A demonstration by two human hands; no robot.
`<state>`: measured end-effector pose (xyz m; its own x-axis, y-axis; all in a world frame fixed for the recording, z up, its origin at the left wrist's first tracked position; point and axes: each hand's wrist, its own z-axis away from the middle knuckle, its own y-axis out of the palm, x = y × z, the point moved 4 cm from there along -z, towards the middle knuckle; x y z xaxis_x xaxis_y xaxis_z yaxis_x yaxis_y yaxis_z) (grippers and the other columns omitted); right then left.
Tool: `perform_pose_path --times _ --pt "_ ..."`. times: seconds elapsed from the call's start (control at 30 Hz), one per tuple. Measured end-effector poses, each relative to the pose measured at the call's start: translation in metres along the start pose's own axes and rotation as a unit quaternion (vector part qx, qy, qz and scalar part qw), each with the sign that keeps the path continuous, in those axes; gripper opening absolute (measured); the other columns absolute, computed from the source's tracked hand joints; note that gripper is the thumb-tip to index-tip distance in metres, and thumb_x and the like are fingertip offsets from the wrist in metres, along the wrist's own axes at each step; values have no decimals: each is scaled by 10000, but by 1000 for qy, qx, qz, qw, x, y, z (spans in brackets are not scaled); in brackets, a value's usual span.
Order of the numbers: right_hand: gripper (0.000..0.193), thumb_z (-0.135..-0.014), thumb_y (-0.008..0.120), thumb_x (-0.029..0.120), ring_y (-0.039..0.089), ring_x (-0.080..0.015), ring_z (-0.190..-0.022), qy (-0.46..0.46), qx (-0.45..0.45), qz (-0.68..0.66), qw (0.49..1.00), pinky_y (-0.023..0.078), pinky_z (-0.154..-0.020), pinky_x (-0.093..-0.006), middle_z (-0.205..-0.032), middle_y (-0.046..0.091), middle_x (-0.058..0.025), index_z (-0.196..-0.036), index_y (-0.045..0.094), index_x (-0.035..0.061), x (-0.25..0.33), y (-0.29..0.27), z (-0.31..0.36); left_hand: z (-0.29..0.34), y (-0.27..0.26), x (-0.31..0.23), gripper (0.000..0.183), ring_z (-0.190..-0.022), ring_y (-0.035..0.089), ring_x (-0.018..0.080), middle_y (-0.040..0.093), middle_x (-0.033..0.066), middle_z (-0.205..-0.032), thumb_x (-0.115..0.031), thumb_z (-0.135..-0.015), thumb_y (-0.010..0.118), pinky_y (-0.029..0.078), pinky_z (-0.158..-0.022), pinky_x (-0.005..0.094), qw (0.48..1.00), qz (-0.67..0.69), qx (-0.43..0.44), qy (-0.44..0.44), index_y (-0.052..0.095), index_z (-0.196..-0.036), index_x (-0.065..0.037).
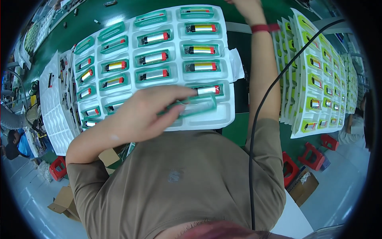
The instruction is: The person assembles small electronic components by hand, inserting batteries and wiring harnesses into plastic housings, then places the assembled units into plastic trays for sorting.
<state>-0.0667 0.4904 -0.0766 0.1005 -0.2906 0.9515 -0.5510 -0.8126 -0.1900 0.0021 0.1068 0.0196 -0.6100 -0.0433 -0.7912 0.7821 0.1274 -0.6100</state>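
Pinching one green case (203, 106) — left grip (156, 106), over one tray (225, 114).

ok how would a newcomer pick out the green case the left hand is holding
Start at the big white tray in the upper middle. Go to its near right corner, where the left hand pinches a clear green case. Unlike its neatly seated neighbours, it is held askew and looks empty.

Green table (133, 7), white compartment trays (225, 113), small dark parts (110, 3)
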Motion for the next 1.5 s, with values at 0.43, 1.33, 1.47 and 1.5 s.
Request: perform_pose_path --times 0.43,1.33,1.47,1.5 --pt "281 -910 713 -47 692 -159 -960 -8 81 -101 992 553 -841 -285 -1055 730 -130 -1187 675 -59 146 30 197 -16 -24 45 465 -1080 637 207 620 180 -1308 -183 -1031 434 539 -915 333 790 580 -87 -176 538 -1417 55" --pt "285 -725 709 -114 636 -281 -961 -309 69 213 924 514 -808 -340 -1064 676 -116 -973 746 21 178 67 212 -21 -14 36 465 -982 664 159 665 134 -1229 -237 -1071 514 536 -958 331 783 602 -91 -125 529 -1428 59" --pt "288 -795 708 -101 623 -218 -1033 -258 70 121 956 508 -847 -305 -1095 671 -108 -1062 711 5 173 66 214 -24 -16 24 409 -988 647 111 647 100 -1288 -78 -1034 573 534 -938 290 870 459 -76 -164 548 -1435 1" --pt "298 -841 701 -86 625 -177 -1020 -162 47 -7 986 515 -849 -283 -1111 668 -103 -1126 673 -5 163 66 213 -24 -16 24 409 -988 647 111 647 100 -1288 -78 -1034 573 534 -938 290 871 458 -71 -163 548 -1435 1"
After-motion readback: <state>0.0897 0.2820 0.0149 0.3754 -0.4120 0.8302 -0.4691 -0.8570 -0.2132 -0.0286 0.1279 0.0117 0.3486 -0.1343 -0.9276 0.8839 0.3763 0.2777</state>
